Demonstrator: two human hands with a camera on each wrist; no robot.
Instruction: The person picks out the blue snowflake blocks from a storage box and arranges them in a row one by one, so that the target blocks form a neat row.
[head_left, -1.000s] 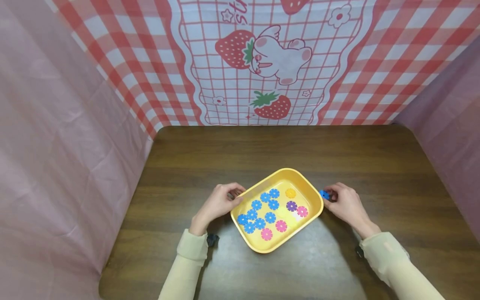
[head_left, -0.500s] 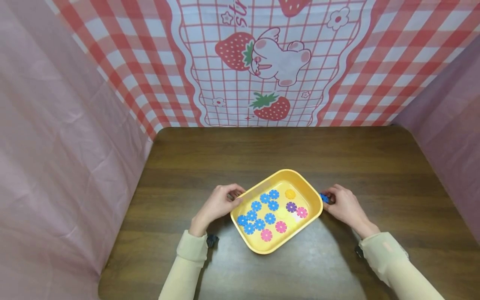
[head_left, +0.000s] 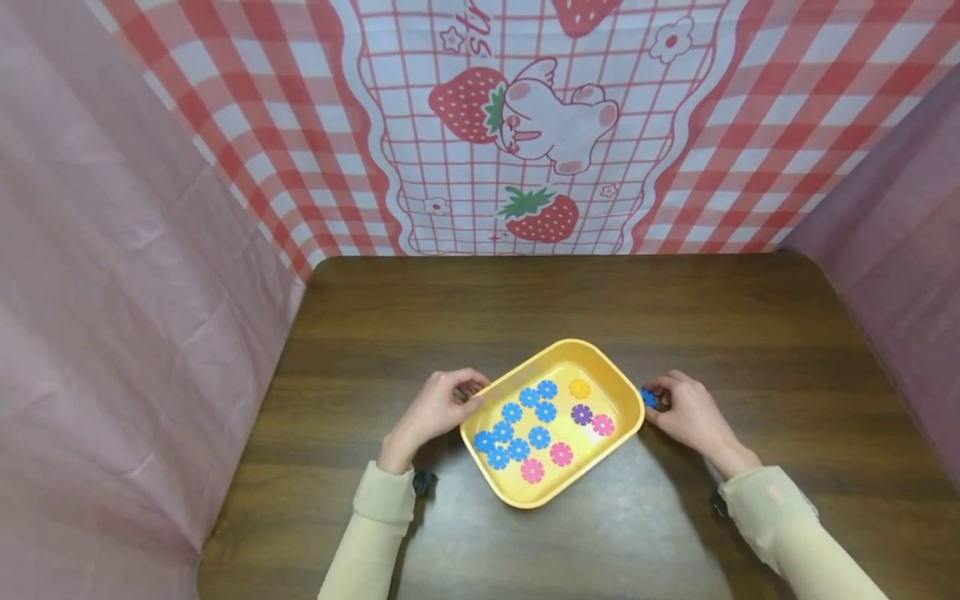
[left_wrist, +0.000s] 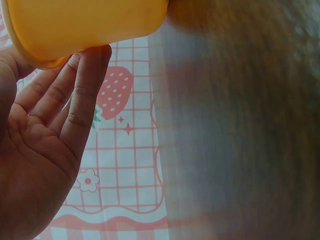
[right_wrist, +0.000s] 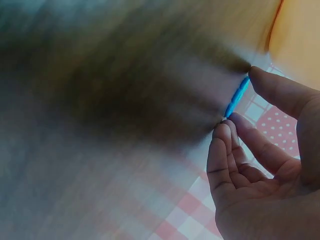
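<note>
A yellow plastic tray (head_left: 517,497) stands at an angle on the wooden table. My left hand (head_left: 435,410) grips its left end, with the thumb by the rim and the fingers against the outer wall in the left wrist view. Just off the tray's right end, my right hand (head_left: 690,412) pinches a blue snowflake disc (head_left: 648,398) between thumb and fingertips. The right wrist view has this blue disc (right_wrist: 237,96) edge-on. Inside the tray lie several blue discs (head_left: 539,437), three pink discs (head_left: 561,454), one purple disc (head_left: 582,414) and one yellow disc (head_left: 579,388).
The brown wooden table (head_left: 420,317) runs back to a red-and-white checked cloth (head_left: 300,150) printed with strawberries. Pinkish curtains (head_left: 135,300) hang at both sides. A small black device (head_left: 424,482) sits at the left cuff.
The blue disc in my right hand has tilted and dropped slightly beside the tray's rim. My left hand and the tray look almost unmoved.
</note>
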